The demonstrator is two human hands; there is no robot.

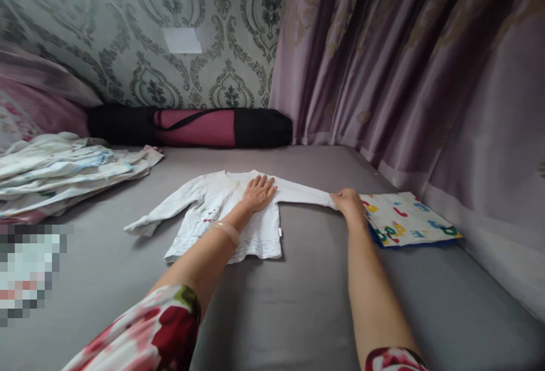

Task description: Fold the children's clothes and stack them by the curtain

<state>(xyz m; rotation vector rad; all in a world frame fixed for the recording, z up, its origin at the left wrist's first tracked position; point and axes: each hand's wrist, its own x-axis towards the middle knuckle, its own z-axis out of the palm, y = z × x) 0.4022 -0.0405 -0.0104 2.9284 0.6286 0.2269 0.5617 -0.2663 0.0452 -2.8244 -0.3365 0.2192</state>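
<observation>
A small white long-sleeved shirt (pixel 230 218) with a bear print lies spread out on the grey sheet (pixel 298 303). My left hand (pixel 259 192) rests flat on its upper chest, fingers apart. At the end of the sleeve on the right, my right hand (pixel 349 203) pinches the cuff, and that sleeve is stretched out straight. The other sleeve slants down to the left, its cuff loose. Just right of my right hand lies a folded cloth (pixel 411 218) with colourful letters and a blue underside.
Rumpled pale fabric (pixel 68 172) is heaped at the left. A long black and pink bag (pixel 196 127) lies against the patterned wall (pixel 230 36). Purple curtains (pixel 383 64) hang along the right side. Something at the lower left is pixelated.
</observation>
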